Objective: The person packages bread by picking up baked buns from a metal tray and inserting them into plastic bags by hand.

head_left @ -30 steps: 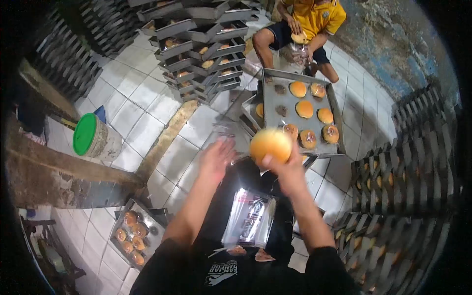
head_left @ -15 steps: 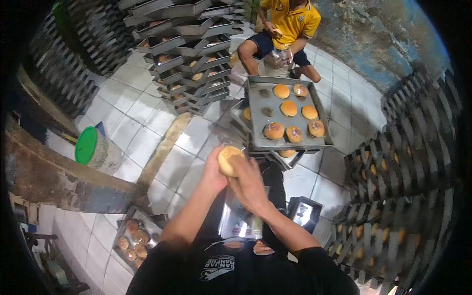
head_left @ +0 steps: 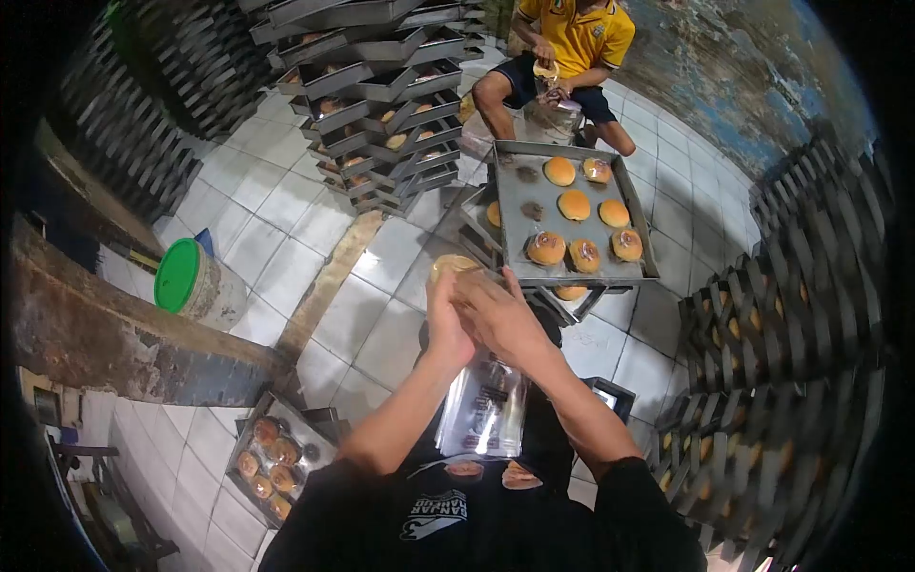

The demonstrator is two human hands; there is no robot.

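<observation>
A round bun (head_left: 454, 266) shows just above my hands, mostly covered by them, and its clear wrapper is hard to make out. My left hand (head_left: 450, 319) is wrapped round its lower side. Across it lies my right hand (head_left: 496, 313), fingers over the bun. Printed clear plastic bags (head_left: 484, 408) rest on my lap below the hands. Ahead, a metal tray (head_left: 515, 214) bears several golden buns, some of them in clear plastic.
A person in a yellow shirt (head_left: 578, 43) sits beyond the tray, holding a bun. Stacked trays (head_left: 381, 105) stand ahead left, more racks (head_left: 772, 334) at right. A green-lidded bucket (head_left: 217, 291) and a tray of wrapped buns (head_left: 319, 440) are at left.
The bun has gone from my right hand, one second ago, to between both hands. Since half a second ago my hands have moved slightly right and closed further over it.
</observation>
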